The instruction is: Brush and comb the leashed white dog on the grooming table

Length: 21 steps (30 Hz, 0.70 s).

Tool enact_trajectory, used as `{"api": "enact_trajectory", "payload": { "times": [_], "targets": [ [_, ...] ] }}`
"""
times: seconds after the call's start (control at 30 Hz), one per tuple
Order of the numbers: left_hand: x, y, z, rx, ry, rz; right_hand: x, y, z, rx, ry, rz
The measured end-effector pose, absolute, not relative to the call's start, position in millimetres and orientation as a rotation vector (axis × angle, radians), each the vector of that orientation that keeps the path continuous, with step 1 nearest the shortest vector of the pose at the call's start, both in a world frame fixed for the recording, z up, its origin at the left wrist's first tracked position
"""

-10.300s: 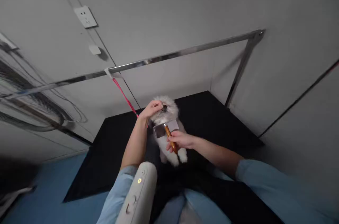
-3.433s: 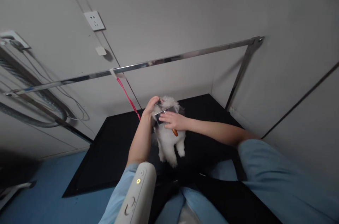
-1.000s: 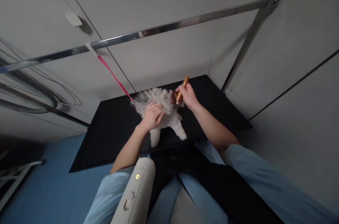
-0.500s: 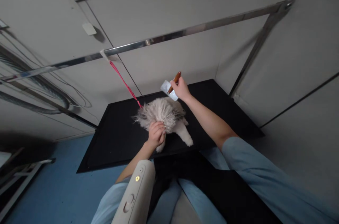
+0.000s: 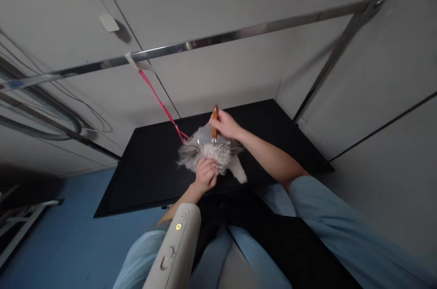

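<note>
A fluffy grey-and-white dog [image 5: 223,159] is on a black grooming table [image 5: 150,175], its pale leg stretched toward the near edge. My left hand [image 5: 206,173] is closed at the front of the dog's head; its fingers are curled into the fur, and what lies under them is hidden. In my right hand [image 5: 225,124] is a slicker brush [image 5: 205,135], gripped by its orange-brown wooden handle. The brush's flat head rests on the fur on top of the dog's head, just beyond my left hand. A pink-red lead [image 5: 159,100] runs down to the dog.
Above the table crosses a metal bar [image 5: 232,38], from which the lead hangs by a pale loop. Grey ribbed hoses [image 5: 44,134] and cables lie along the left wall. A cream device [image 5: 175,245] with a lit yellow button juts up in front of my body.
My right hand has brought the brush down and left, from above the dog onto its head fur. The brush handle now points more upright. My left hand still grips the dog's head.
</note>
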<state>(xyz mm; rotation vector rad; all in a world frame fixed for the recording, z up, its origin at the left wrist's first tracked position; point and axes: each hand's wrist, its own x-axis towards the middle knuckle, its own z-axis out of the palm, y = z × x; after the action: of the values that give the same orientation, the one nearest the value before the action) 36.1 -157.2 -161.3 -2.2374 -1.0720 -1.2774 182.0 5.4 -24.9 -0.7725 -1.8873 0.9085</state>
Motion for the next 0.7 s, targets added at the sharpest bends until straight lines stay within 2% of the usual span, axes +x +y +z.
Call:
{"api": "enact_trajectory", "payload": {
  "times": [0.1, 0.27, 0.4, 0.53, 0.7],
  "targets": [
    [38.4, -162.9, -167.4, -2.264, -1.085, -1.289, 190.2, 8.2, -22.6, -0.913, -1.666, 0.767],
    [43.5, -171.2, -171.9, -2.328, -1.098, -1.303, 190.6, -9.4, -29.6, -0.766, -1.994, 0.933],
    [48.7, -181.2, -174.6, -2.289, -1.142, -1.239, 196.8, -12.3, -31.3, -0.989, -1.723, 0.765],
    [51.4, -192.8, -173.7, -2.262, -1.093, -1.248, 201.1, -24.1, -42.8, -0.858, -2.014, 1.003],
    [49.2, -204.6, -182.5, -2.233, -1.173, -1.254, 205.0, -34.5, -56.5, -1.021, -1.742, 0.857]
  ]
}}
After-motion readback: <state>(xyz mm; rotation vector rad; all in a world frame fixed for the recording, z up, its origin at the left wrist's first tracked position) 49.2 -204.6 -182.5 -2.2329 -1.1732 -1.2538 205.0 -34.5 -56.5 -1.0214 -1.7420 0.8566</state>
